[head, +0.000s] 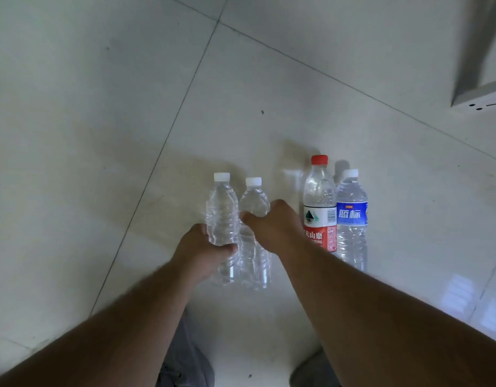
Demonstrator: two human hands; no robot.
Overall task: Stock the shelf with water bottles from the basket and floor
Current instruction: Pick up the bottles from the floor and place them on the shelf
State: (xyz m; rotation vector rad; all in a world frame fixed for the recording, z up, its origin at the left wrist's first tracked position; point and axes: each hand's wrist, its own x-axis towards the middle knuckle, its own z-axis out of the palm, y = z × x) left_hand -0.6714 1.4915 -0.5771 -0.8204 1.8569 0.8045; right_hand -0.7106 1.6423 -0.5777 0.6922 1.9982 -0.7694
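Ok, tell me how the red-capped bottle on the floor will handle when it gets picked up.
The red-capped bottle looks full, so probably heavy for its size. Its thin clear plastic may flex under a squeeze. Tall and narrow, it could tip against the blue-label bottle beside it.

Dim, soft shadows, glare lower right
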